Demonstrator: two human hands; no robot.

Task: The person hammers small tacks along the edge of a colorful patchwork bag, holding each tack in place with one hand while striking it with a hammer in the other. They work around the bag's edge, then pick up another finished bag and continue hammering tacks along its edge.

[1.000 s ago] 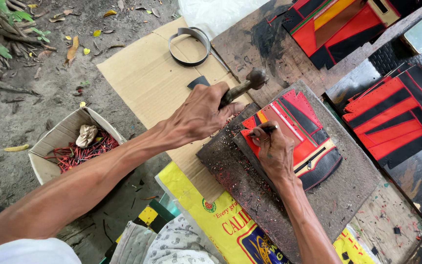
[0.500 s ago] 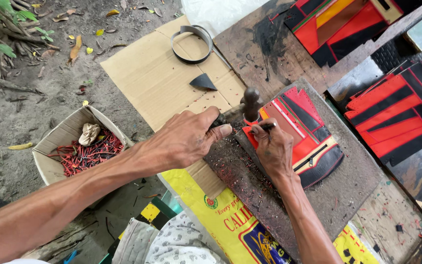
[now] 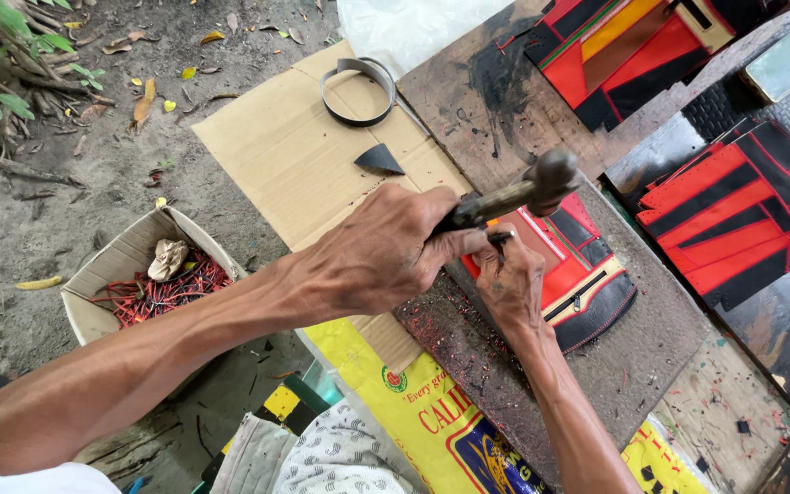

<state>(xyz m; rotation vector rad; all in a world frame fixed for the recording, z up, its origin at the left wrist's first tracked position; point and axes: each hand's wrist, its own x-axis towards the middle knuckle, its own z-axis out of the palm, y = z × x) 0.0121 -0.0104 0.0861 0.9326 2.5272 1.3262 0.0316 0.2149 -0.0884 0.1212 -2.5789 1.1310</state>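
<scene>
On the rough counter [image 3: 651,366], your left hand [image 3: 386,252] grips the hammer [image 3: 523,187] firmly; your right hand [image 3: 509,284] presses flat, steadying the red-and-black pouch [image 3: 587,284] for striking.

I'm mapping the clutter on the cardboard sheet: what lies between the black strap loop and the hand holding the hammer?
In the head view, a small dark triangular scrap lies on the cardboard between the strap loop and the left hand gripping the hammer; otherwise bare cardboard.
</scene>
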